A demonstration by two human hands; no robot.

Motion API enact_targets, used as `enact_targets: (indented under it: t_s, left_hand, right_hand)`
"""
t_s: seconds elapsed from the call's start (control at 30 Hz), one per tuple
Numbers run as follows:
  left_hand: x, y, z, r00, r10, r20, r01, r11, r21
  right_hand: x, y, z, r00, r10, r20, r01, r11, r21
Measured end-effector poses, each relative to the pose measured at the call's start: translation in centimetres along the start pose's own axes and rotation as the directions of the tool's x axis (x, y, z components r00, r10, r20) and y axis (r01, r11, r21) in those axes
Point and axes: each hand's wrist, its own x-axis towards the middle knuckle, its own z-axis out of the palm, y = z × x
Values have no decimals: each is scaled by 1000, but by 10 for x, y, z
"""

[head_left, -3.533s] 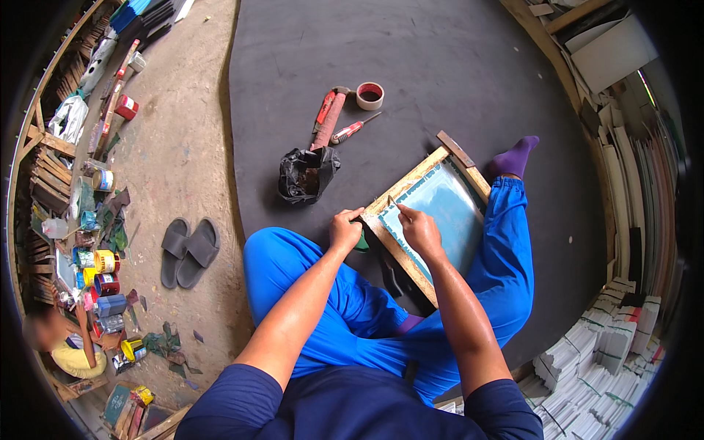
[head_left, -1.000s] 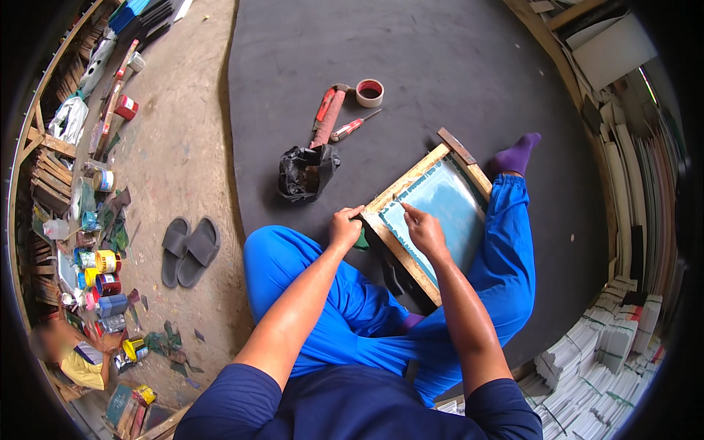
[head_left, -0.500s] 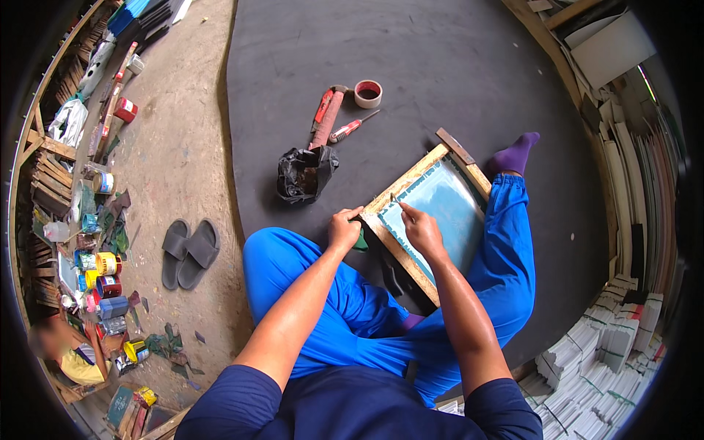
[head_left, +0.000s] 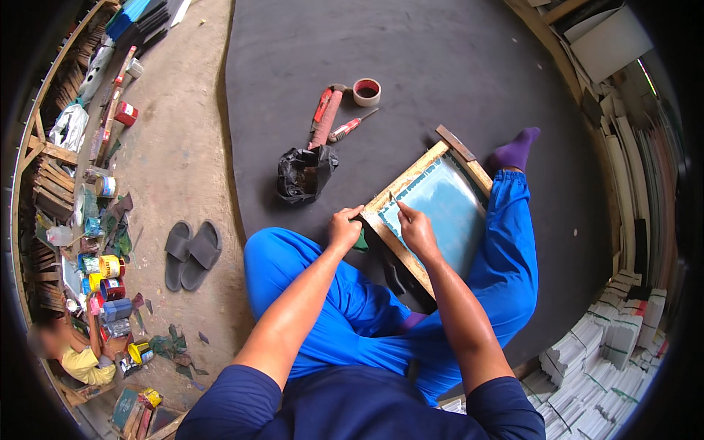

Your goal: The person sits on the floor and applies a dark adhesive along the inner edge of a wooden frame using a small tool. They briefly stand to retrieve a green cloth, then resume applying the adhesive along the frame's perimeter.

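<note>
A wooden frame [head_left: 402, 253] with pale blue mesh [head_left: 447, 209] stretched across it lies tilted between my legs. Ragged teal edging runs along the mesh's border. My left hand [head_left: 344, 229] is closed at the frame's left corner, gripping it, with a bit of green material [head_left: 361, 240] beside the fingers. Over the mesh near that same corner, my right hand [head_left: 418, 231] pinches a small tool with a thin dark tip [head_left: 392, 196]; its handle is mostly hidden in the fingers. A brown wooden bar [head_left: 455, 144] rests across the frame's far corner.
Beyond the frame lie a black plastic bag [head_left: 304, 176], a hammer [head_left: 328, 117], a red cutter [head_left: 345, 130], a screwdriver-like shaft and a tape roll [head_left: 367, 92]. Slippers [head_left: 192, 253] sit left, near paint cans [head_left: 111, 267] and another person [head_left: 84, 359]. Bundled white stacks [head_left: 587, 367] stand right.
My right hand and the small tool have shifted very slightly left. My left hand stays at the corner. At the far left, the other person's arms have moved up toward the cans.
</note>
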Motion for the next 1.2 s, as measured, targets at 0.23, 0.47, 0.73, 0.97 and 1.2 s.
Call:
enact_targets:
  t_s: [0.23,0.47,0.73,0.97,1.2]
  left_hand:
    - [2,-5,1,999,-39,0,39,999,-33]
    - [1,1,2,999,-29,-21,30,999,12]
    - [4,-6,6,1000,3,-7,-4,1000,-31]
    - [2,-7,2,1000,11,-16,-11,1000,0]
    - [5,-9,4,1000,-27,-3,27,998,-49]
  right_hand:
    - [-10,-25,-3,996,85,-15,-86,990,-108]
    - [-11,-21,44,969,158,-191,-135,983,128]
    - [-2,18,103,919,235,-318,-33,847,530]
    - [-9,-30,32,783,453,425,-515,90,852]
    - [-18,-4,16,996,32,-86,-26,997,70]
